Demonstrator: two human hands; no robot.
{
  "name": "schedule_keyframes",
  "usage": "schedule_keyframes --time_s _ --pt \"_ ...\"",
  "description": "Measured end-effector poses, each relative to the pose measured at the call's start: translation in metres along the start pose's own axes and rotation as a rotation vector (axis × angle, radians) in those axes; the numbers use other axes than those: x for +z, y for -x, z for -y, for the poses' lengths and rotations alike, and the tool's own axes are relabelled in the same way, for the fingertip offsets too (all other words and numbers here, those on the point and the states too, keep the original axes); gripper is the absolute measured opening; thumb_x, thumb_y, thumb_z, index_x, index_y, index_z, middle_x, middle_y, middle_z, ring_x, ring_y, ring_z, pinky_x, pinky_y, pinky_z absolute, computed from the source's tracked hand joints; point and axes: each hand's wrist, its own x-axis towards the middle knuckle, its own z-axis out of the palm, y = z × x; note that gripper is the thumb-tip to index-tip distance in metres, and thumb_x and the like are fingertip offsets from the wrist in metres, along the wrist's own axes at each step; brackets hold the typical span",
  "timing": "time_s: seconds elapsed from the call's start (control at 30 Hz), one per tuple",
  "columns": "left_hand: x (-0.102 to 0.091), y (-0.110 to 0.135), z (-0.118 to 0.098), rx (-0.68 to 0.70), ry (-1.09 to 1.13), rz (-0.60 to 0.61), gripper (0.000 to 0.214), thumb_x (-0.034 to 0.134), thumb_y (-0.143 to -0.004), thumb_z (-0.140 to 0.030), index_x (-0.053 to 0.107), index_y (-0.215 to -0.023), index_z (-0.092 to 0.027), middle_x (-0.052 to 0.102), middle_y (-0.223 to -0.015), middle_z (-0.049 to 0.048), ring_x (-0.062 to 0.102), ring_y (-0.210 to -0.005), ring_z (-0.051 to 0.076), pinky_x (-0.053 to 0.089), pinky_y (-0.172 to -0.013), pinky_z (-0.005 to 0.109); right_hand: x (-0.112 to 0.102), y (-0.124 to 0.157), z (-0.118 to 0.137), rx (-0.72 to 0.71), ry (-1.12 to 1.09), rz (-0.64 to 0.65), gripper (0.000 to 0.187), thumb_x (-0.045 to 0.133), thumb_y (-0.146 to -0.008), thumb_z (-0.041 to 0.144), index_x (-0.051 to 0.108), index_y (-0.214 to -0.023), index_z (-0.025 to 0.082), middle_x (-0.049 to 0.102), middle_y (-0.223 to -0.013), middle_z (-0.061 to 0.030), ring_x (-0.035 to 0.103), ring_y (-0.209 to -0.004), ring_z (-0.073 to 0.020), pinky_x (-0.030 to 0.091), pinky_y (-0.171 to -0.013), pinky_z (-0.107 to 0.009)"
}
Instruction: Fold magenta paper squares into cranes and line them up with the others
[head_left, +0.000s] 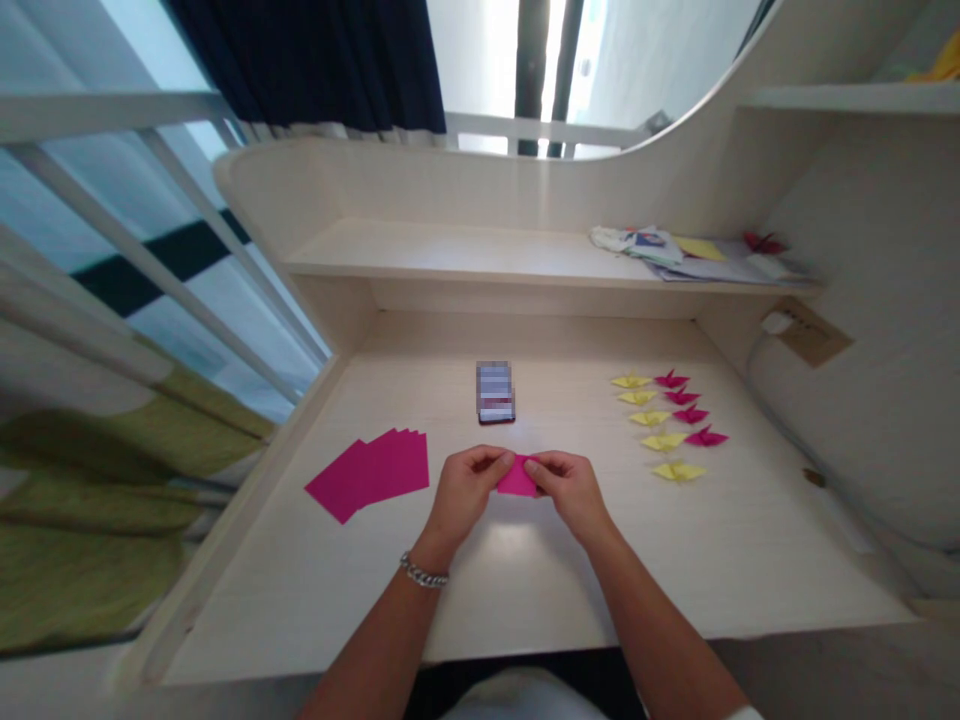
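Both my hands meet at the middle of the pale wooden desk (300, 580). My left hand (469, 485), with a metal bracelet at the wrist, pinches the left side of a small folded magenta paper (517, 478). My right hand (570, 487) pinches its right side. The paper sits low over the desk between my fingertips. A fanned stack of magenta paper sheets (371, 472) lies to the left of my left hand.
A phone (495, 392) lies just beyond my hands. Several yellow folded cranes (660, 440) and magenta folded cranes (690, 412) stand in two rows at the right. The back shelf (450, 255) holds loose papers (697, 255). White railing stands at the left.
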Motion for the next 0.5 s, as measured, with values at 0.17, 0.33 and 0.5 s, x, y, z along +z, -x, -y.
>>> schedule_keyframes --time_s 0.17,0.33,0.5 --pt "-0.004 -0.006 -0.011 -0.057 -0.005 0.128 0.016 0.073 -0.067 -0.024 0.069 -0.078 -0.012 0.066 -0.064 0.0022 0.056 -0.055 0.01 0.042 -0.052 0.021 0.0 -0.001 0.006 -0.005 0.035 -0.014 0.022 0.071 -0.069 0.036 0.073 -0.072 0.014 0.064 -0.057 -0.0019 0.052 -0.049 -0.0109 0.042 -0.047 -0.023" --pt "-0.009 -0.012 -0.021 -0.048 -0.089 0.194 0.012 0.072 -0.066 -0.022 0.067 -0.074 -0.013 0.064 -0.06 0.0007 0.055 -0.053 0.01 0.041 -0.05 0.02 -0.001 0.0 0.008 0.028 -0.04 0.032 0.022 0.074 -0.064 0.033 0.075 -0.078 0.016 0.069 -0.065 -0.003 0.058 -0.054 -0.0127 0.048 -0.053 -0.025" --pt "-0.012 -0.014 -0.028 -0.076 -0.154 0.295 0.012 0.071 -0.067 -0.02 0.066 -0.075 -0.012 0.063 -0.057 0.0005 0.055 -0.051 0.01 0.041 -0.05 0.02 -0.002 0.002 0.01 0.037 -0.018 0.04 0.02 0.076 -0.062 0.03 0.076 -0.077 0.016 0.069 -0.062 -0.0033 0.057 -0.05 -0.012 0.047 -0.049 -0.025"
